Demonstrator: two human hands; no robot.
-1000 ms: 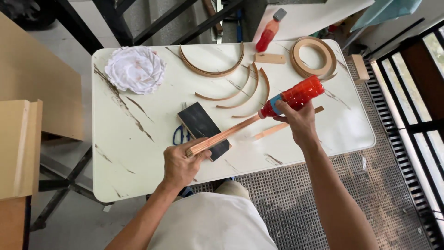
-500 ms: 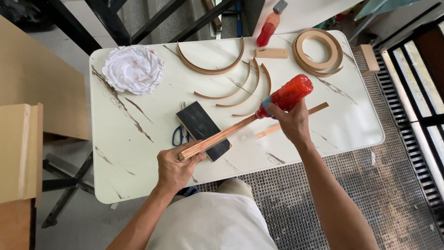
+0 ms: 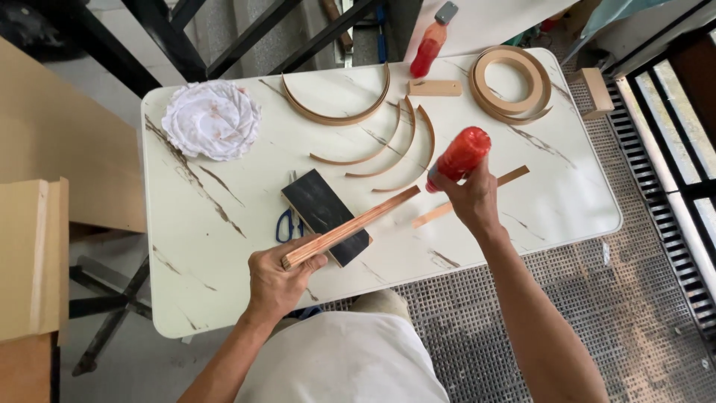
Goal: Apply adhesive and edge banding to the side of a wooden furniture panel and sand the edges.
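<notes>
left hand (image 3: 277,280) clenched on wood strip (image 3: 350,227), long axis pointing to 2 o'clock over black block (image 3: 322,211), right hand (image 3: 470,198) grasping red bottle (image 3: 459,157), nozzle tilted toward 7 o'clock at strip's far end, above white table (image 3: 224,246)

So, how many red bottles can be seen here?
2. One bottle is in the right hand, its tip at the end of the wooden strip. The other bottle lies at the table's far edge.
</notes>
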